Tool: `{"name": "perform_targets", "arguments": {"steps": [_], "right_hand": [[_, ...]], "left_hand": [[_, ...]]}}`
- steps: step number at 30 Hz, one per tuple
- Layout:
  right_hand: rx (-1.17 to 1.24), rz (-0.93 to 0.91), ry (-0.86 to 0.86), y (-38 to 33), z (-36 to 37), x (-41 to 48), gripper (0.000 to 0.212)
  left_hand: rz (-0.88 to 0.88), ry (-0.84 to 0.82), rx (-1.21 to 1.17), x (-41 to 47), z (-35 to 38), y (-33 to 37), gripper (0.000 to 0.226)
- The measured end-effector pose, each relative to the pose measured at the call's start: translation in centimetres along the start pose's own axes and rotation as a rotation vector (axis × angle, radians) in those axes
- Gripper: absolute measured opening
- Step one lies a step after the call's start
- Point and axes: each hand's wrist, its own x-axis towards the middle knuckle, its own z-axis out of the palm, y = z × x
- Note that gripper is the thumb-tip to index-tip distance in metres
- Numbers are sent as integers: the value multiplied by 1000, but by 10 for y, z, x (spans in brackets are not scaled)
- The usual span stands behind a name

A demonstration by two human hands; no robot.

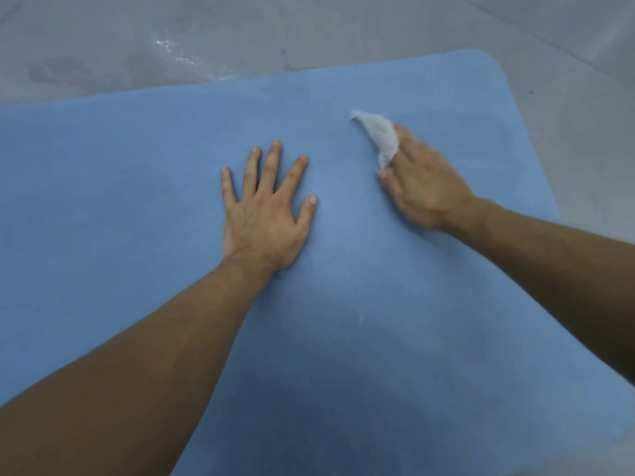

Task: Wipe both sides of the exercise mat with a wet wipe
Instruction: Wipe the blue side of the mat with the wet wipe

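Two hands on mat [137, 166] | left hand [264, 218] flat, spread | right hand [426, 187] grip pinches wipe [379, 132], elongated, tip pointing away-left

- The exercise mat [144, 173] was light blue with a rounded far corner, lying flat on the floor.
- The wet wipe [379, 134] was white and crumpled, lying against the mat's far right part.

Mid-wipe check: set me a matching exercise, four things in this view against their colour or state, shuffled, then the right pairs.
Things:
1. left hand
2. right hand
3. wet wipe
4. mat

States:
A. white, bunched up
B. blue, lying flat
C. palm down, fingers spread on the mat
D. holds the wet wipe against the mat

Pairs: 1-C, 2-D, 3-A, 4-B
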Motion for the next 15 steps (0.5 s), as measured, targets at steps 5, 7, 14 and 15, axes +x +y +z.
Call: {"name": "perform_targets", "arguments": {"steps": [5, 7, 14, 15], "right_hand": [[-10, 187, 96, 44, -24, -31, 67], [-21, 243, 81, 46, -20, -33, 70], [21, 310, -30, -13, 12, -16, 85], [10, 261, -62, -26, 14, -17, 84]], "left_hand": [[-4, -10, 8, 1, 1, 0, 66], [-1, -4, 8, 1, 1, -1, 66], [3, -8, 17, 2, 1, 0, 66], [2, -18, 16, 2, 0, 1, 66]]}}
